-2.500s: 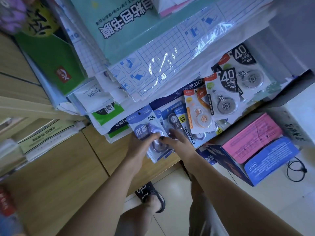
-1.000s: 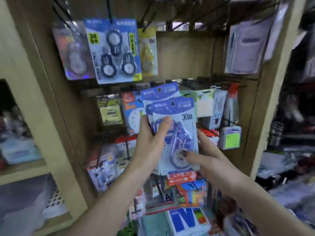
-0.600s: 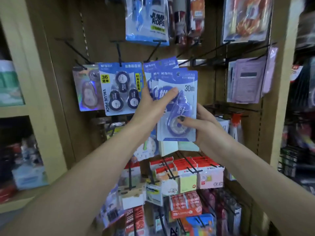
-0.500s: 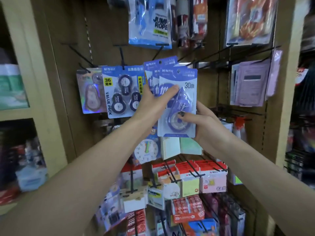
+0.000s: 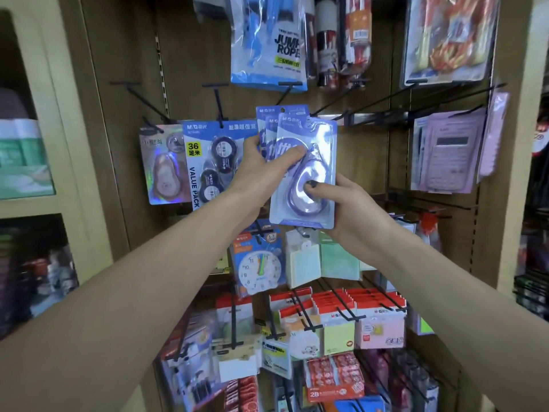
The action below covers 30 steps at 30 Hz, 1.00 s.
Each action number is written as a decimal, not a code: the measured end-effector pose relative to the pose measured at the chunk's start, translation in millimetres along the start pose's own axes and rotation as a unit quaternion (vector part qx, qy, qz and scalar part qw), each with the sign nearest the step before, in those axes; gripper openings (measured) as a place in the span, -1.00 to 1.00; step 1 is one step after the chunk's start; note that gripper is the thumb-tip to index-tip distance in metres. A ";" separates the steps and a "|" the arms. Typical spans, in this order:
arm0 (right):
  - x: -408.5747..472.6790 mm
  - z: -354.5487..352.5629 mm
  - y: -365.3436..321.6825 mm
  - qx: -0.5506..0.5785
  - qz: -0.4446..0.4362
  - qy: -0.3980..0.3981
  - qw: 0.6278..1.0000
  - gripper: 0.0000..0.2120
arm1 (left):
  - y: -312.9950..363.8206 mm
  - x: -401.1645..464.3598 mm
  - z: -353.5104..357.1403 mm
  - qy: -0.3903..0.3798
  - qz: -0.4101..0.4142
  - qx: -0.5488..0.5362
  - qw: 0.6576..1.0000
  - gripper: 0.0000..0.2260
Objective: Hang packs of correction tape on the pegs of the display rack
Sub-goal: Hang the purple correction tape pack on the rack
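I hold a small fan of blue correction tape packs (image 5: 312, 173) up against the wooden display rack (image 5: 190, 55). My left hand (image 5: 261, 173) grips the packs from the left, thumb across the front pack. My right hand (image 5: 347, 209) holds the front pack's lower right corner, thumb on the blister. The packs' tops sit just below a black peg (image 5: 285, 92). A blue value pack (image 5: 208, 162) of correction tape hangs on the peg to the left, with a holographic pack (image 5: 162, 165) beside it.
Jump rope packs (image 5: 267, 43) hang above. Calculators (image 5: 445, 153) hang at the right. Several bare black pegs (image 5: 386, 99) stick out to the right of the packs. A clock card (image 5: 257, 263) and sticky notes (image 5: 341, 325) fill the pegs below. Shelves stand at far left.
Since 2.5 s ago the packs were lifted from a low pile up to the rack. In the last half second the front pack tilted slightly, and both hands kept their hold.
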State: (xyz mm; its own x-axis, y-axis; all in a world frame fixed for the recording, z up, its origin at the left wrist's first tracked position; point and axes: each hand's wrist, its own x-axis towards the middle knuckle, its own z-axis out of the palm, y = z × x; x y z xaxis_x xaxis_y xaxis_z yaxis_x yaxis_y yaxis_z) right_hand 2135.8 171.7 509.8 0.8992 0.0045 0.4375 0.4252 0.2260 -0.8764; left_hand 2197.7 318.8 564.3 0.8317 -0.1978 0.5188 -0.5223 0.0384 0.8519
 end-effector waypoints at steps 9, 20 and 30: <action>-1.3 1.5 -3.4 0.030 0.005 0.010 0.999 -0.63 | -3.5 5.7 -0.6 -0.017 0.001 0.021 1.000 -0.38; 13.3 5.2 -4.0 0.051 0.020 0.023 0.998 -0.67 | -3.0 15.0 1.4 -0.039 -0.055 0.055 0.996 -0.33; 60.8 10.0 -4.5 0.069 0.056 0.065 0.994 -0.69 | -11.6 30.2 -0.8 -0.115 -0.150 0.022 0.982 -0.33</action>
State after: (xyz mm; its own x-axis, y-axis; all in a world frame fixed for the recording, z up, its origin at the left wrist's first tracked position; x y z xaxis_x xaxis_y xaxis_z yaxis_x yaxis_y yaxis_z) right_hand 2187.5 180.7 542.4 0.9498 -0.0870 0.3005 0.3111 0.3629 -0.8783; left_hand 2229.0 313.2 570.1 0.8874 -0.4095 0.2117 -0.2732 -0.0973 0.9570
